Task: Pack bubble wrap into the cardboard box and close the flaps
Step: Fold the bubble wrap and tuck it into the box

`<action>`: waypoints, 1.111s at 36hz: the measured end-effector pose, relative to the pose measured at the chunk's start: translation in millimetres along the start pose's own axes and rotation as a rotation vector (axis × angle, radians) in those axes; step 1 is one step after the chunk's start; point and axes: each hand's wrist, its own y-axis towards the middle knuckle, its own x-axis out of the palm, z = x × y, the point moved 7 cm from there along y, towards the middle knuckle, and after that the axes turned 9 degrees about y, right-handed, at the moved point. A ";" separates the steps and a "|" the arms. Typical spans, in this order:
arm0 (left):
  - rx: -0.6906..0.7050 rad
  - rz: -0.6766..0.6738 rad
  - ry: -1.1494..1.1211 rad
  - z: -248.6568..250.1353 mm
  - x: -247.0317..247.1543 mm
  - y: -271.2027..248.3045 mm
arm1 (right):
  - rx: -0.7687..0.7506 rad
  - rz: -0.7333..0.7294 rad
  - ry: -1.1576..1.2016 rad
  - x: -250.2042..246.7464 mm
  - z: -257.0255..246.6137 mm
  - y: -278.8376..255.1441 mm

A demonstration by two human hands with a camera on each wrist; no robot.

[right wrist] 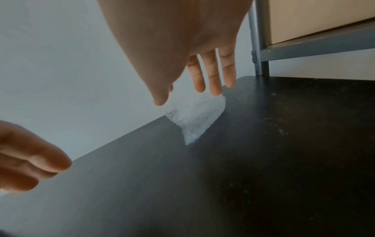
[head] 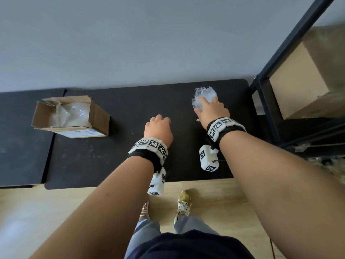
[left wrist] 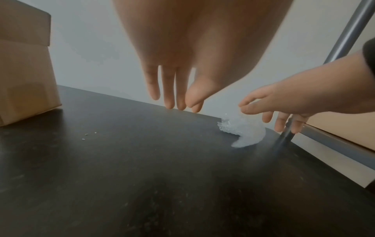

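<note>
Wrap already fills the open cardboard box (head: 71, 116); right hand (head: 211, 109), fingers spread, reaches another bubble wrap piece (head: 205, 96), left hand (head: 158, 129) relaxed, flaps unclosed.

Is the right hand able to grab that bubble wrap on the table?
Probably yes. The right hand is spread just over the bubble wrap on the table, with nothing between them.

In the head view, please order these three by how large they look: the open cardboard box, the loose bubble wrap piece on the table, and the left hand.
1. cardboard box, clearly largest.
2. left hand.
3. bubble wrap piece, partly covered by the right hand, so its full extent is unsure; it may match the left hand.
</note>
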 end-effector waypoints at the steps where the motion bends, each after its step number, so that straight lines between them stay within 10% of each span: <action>1: -0.007 0.004 -0.007 -1.1 -1.0 -0.3 | -0.002 0.021 0.016 -2.5 -1.6 0.1; 20: -0.046 0.015 -0.084 -10.0 11.3 3.6 | -0.160 -0.127 -0.067 9.9 -28.1 38.0; 24: -0.077 0.017 -0.128 -13.9 11.4 2.7 | -0.001 -0.138 -0.026 13.8 -22.4 30.9; 40: -0.074 0.299 -0.142 -36.2 -9.5 -5.2 | -0.052 -0.295 0.974 17.3 -77.0 -14.9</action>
